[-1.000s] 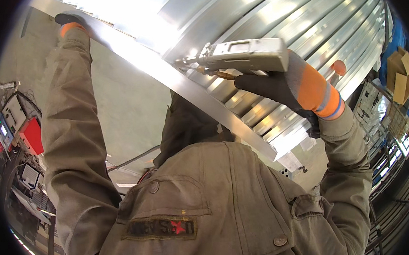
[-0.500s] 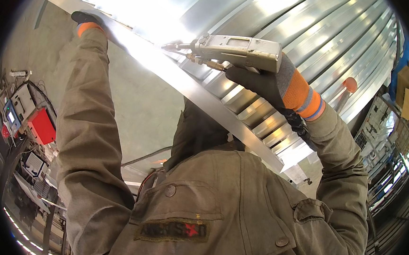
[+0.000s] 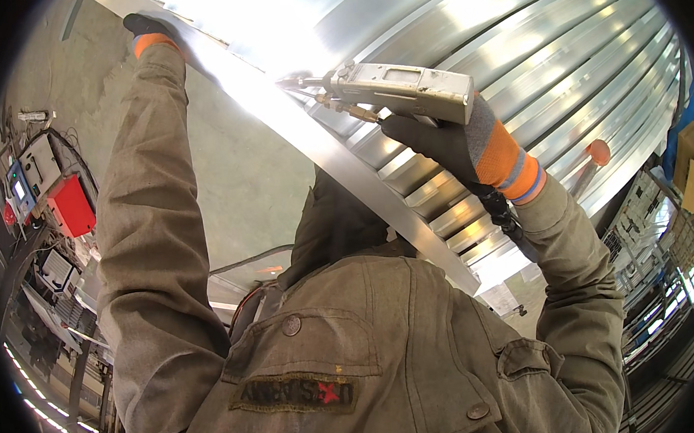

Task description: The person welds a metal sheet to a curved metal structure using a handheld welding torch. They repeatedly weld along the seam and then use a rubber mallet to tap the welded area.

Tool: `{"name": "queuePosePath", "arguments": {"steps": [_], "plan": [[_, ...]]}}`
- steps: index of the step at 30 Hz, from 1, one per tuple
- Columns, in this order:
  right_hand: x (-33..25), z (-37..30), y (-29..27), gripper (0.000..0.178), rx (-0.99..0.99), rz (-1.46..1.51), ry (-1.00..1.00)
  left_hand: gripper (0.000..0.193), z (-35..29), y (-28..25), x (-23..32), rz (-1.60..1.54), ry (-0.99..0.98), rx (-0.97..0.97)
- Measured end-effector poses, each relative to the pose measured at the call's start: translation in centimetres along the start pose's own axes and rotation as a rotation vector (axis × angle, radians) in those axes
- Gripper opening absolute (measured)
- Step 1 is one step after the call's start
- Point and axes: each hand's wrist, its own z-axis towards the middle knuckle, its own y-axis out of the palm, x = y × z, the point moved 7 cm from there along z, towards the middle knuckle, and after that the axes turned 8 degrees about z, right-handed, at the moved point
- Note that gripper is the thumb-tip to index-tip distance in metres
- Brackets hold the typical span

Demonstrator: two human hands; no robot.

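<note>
My right hand, in a dark glove with an orange and grey cuff, is closed round a silver handheld welding gun. Its nozzle points left at a long, flat metal bar, where a white glare washes out the tip and the contact spot. The bar edges a large panel of shiny ribbed metal slats. At the bar's far left end, my left hand, gloved alike, lies against the edge; its fingers are mostly hidden, so its grip does not show.
A dark cable hangs below the gun hand. An orange-ended rod stands by the slats. On the left are a red box and a control unit with a lit screen. Cardboard boxes are at far right.
The gun and my right hand have shifted very slightly left along with the view. Both hands keep their places on gun and bar, and the glare persists.
</note>
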Motion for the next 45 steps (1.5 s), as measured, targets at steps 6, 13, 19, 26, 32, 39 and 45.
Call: {"name": "queuePosePath", "arguments": {"steps": [6,13,19,26,32,39,45], "plan": [[0.2,-0.1,0.1,0.043,-0.015,0.035,-0.019,0.111,-1.2,0.1,0.1,0.030,-0.055,-0.067],[0.4,0.1,0.1,0.044,0.001,0.050,-0.040,0.107,3.5,1.0,-2.4,-0.030,-0.036,-0.071],[0.5,0.2,0.1,0.046,0.049,0.080,-0.087,0.100,11.6,2.6,-5.7,0.123,0.072,-0.050],[-1.0,0.2,0.3,0.040,-0.001,0.141,-0.012,0.093,7.8,4.8,-2.2,2.101,0.990,0.336],[-2.2,0.5,0.2,0.039,-0.059,0.140,0.033,0.082,8.0,3.9,-1.1,1.508,0.720,0.154],[-1.9,0.2,0.1,0.040,-0.062,0.169,0.070,0.069,10.3,3.4,-2.1,1.076,0.587,0.115],[-1.0,0.2,-0.2,0.046,-0.068,0.037,0.146,0.058,12.7,3.5,-3.5,0.826,0.527,0.097]]}}
